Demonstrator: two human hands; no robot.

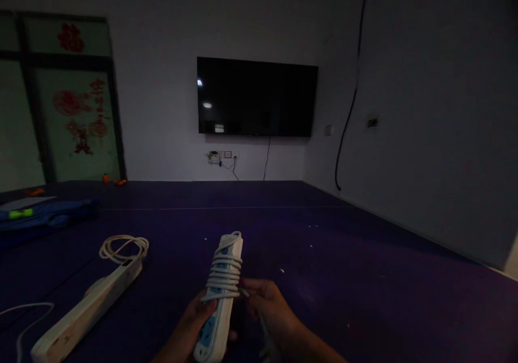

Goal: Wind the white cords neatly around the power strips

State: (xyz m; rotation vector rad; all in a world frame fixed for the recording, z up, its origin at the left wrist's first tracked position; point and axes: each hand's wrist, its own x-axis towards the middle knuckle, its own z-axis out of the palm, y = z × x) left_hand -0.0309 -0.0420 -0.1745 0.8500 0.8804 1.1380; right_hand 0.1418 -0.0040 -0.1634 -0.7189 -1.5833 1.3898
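A white power strip [222, 325] with blue socket faces is held tilted above the dark table. Its white cord [224, 274] is wound around the upper half in several turns. My left hand [196, 320] is closed around the strip's lower part, thumb on the front and a fingertip showing past the right edge. My right hand [267, 303] pinches the cord's free length just right of the lowest turn. From there the cord hangs below the hand toward a blurred end, perhaps the plug.
A second white power strip [89, 309] lies at the left with its cord [125, 247] coiled behind it. Blue cloth [60, 212] and small orange items [120, 182] sit farther back on the purple surface [364, 287]. A television [257, 97] hangs on the far wall.
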